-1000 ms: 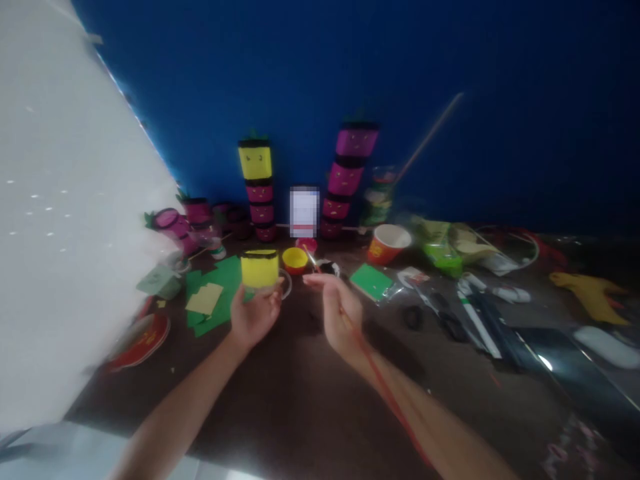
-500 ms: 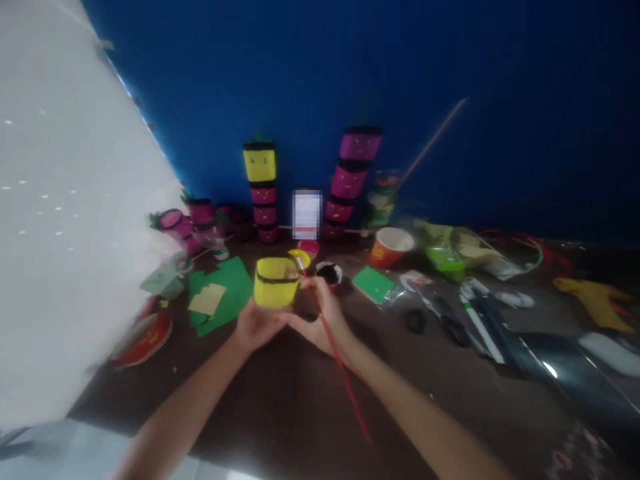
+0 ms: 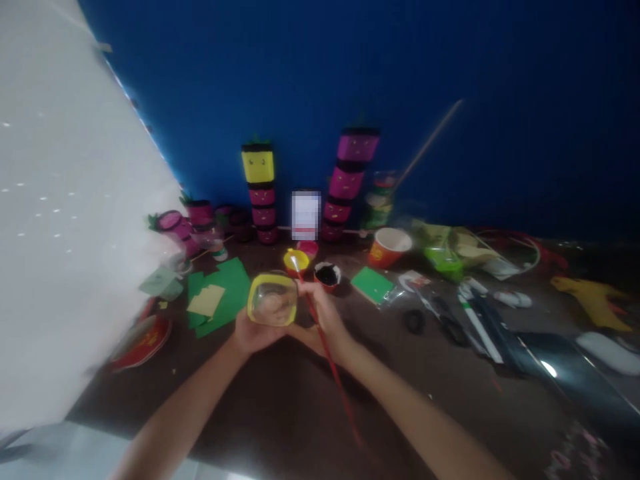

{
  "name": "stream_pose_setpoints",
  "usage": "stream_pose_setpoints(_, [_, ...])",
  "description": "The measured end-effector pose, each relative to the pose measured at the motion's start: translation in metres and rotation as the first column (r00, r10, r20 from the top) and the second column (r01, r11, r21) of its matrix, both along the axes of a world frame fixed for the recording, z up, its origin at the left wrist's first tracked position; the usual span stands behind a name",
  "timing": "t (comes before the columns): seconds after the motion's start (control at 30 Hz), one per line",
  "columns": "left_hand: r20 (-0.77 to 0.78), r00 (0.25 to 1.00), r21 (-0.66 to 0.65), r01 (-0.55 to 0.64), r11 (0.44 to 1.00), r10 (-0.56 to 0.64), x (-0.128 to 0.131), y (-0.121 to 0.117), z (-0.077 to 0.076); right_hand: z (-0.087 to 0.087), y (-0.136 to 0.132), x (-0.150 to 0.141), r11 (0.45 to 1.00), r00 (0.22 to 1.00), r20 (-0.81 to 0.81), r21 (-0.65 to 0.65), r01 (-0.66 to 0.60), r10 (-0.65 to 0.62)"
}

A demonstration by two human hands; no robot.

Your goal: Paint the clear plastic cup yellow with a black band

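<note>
A clear, square plastic cup with yellow-painted sides (image 3: 271, 300) faces me with its open end. My left hand (image 3: 254, 329) is wrapped around its lower left side. In my right hand (image 3: 324, 319) is a long, thin paintbrush with a red handle (image 3: 332, 363), slanting down toward me; the right thumb reaches under the cup. The brush tip lies over a small pot of yellow paint (image 3: 296, 261); whether it touches the paint I cannot tell. Close to my right hand stands a pot of black paint (image 3: 328, 275).
Stacked purple and yellow cups with drawn faces (image 3: 259, 167) stand along the blue wall, beside a blurred-out screen (image 3: 305, 215). Green paper (image 3: 220, 293) lies left. To the right are a red paper cup (image 3: 390, 247), scissors (image 3: 447, 323) and a yellow glue gun (image 3: 593, 300).
The yellow cup has tilted so its open end turns toward me, and it sits slightly lower. Both hands keep their holds.
</note>
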State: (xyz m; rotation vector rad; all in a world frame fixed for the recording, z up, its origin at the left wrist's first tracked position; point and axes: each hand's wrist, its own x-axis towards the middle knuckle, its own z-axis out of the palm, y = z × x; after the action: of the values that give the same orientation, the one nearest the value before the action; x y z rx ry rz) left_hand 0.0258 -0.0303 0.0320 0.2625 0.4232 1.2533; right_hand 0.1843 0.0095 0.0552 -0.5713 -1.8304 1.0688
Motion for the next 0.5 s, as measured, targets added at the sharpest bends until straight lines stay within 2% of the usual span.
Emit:
stream_pose_setpoints(0.27, [-0.007,1.000,0.006,0.000,1.000,0.000,-0.0002,0.0022,-0.0050,0.0026,0.0014,0.0007,0.999,0.999,0.008,-0.012,-0.031,0.031])
stream_pose_setpoints(0.5, [-0.027,0.998,0.000,0.052,0.999,-0.052,-0.0008,0.0013,-0.0087,0.0024,-0.0012,-0.0002,0.993,0.994,-0.001,0.019,0.113,-0.113])
